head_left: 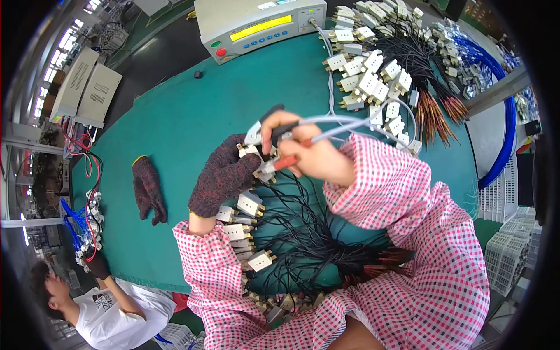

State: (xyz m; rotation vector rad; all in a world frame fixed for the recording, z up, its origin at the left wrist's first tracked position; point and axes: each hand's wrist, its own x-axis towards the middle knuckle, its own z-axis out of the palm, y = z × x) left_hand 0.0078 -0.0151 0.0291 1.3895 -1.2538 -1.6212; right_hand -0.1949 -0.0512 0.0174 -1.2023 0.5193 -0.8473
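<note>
My left hand, in a dark knit glove, is closed on a white plug-socket block with brass pins, over the middle of the green table. My bare right hand grips test probes against that block: a red-handled probe and a black-handled one, on grey leads. The fingers partly hide where probes and block meet. Below the hands lie several more white plug-socket blocks on black cables, whose copper-coloured ends bunch beside my right sleeve.
A tester with a yellow display stands at the back edge of the green table. White plug-socket blocks are piled at far right. A spare glove lies left. A co-worker sits at lower left; plastic baskets stand right.
</note>
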